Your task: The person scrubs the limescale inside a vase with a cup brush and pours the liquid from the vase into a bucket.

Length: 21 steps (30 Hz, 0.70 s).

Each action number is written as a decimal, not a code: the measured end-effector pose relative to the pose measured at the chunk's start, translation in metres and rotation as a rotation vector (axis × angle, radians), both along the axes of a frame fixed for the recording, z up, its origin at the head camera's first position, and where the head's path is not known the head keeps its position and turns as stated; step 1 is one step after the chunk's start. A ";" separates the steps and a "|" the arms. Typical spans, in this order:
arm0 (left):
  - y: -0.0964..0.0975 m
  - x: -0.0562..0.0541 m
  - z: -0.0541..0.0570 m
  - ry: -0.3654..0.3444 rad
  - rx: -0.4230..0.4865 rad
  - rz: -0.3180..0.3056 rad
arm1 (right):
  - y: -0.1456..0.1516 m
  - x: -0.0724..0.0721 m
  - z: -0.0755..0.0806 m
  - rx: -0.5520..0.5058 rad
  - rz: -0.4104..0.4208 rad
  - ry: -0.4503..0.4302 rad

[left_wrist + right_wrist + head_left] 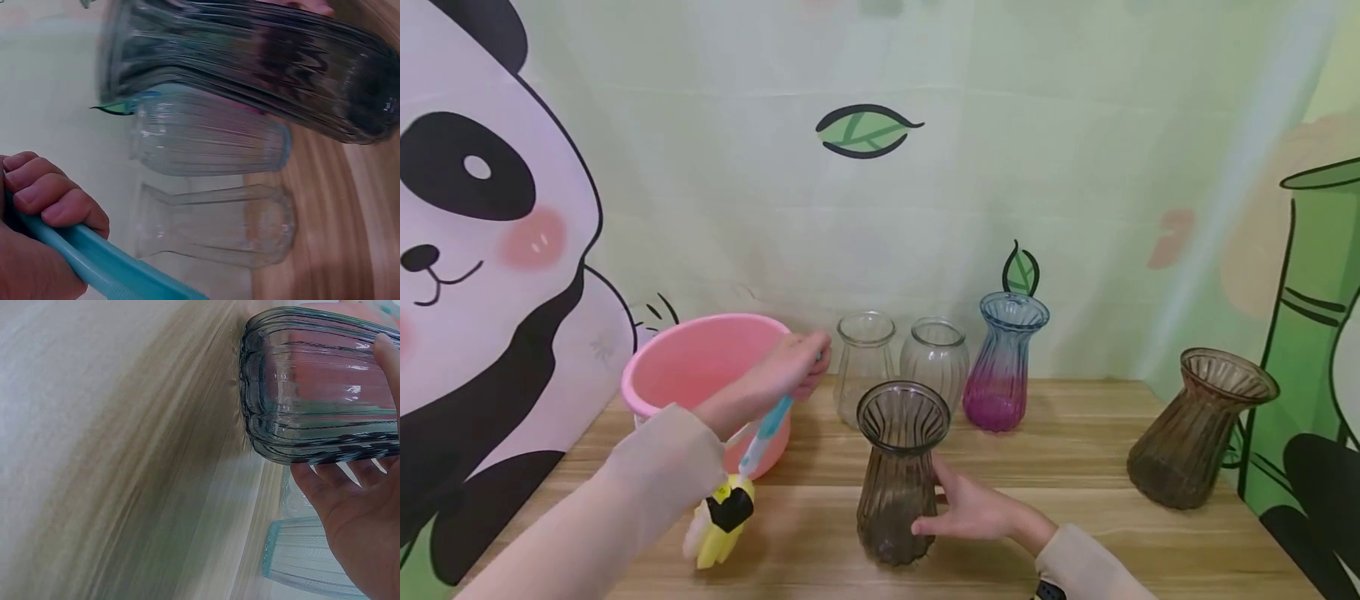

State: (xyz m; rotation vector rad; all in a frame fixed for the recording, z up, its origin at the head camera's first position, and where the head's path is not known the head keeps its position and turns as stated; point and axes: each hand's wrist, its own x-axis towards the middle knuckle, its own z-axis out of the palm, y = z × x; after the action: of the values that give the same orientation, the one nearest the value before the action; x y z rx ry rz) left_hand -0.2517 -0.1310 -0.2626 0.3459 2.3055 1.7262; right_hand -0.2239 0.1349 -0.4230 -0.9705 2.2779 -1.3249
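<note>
My left hand (790, 364) grips the blue handle of a cleaning brush (769, 433). The brush slants downward, its yellow, white and black sponge head (724, 521) low over the table's left part. In the left wrist view, curled fingers (59, 200) wrap the blue handle (119, 269). Front and centre is a smoky grey ribbed glass vase (895, 492), upright with its flared mouth up. My right hand (973, 504) holds its lower right side, thumb in front and fingers behind. The right wrist view has the vase's base (262, 387) at the tabletop.
A pink bucket (640, 379) stands behind the left forearm. Two clear glass vases (865, 367) and a blue-to-purple vase (1000, 375) line the back of the wooden table (1052, 467). A brown vase (1187, 442) stands at the right. A printed cloth hangs behind.
</note>
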 end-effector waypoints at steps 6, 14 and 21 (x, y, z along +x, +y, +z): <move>0.014 -0.010 -0.034 -0.005 -0.075 0.059 | -0.001 0.000 0.000 -0.004 -0.002 -0.002; 0.029 -0.027 -0.069 0.251 -0.272 0.157 | 0.000 0.002 -0.001 -0.002 -0.021 0.009; 0.036 -0.038 -0.107 0.504 -0.475 0.193 | 0.000 0.003 -0.005 -0.011 -0.036 0.008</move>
State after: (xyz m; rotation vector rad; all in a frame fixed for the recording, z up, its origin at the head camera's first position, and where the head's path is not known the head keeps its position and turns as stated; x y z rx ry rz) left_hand -0.2898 -0.0947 -0.3695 0.5205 3.1016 1.1905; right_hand -0.2208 0.1348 -0.4276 -0.9442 2.3064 -1.3512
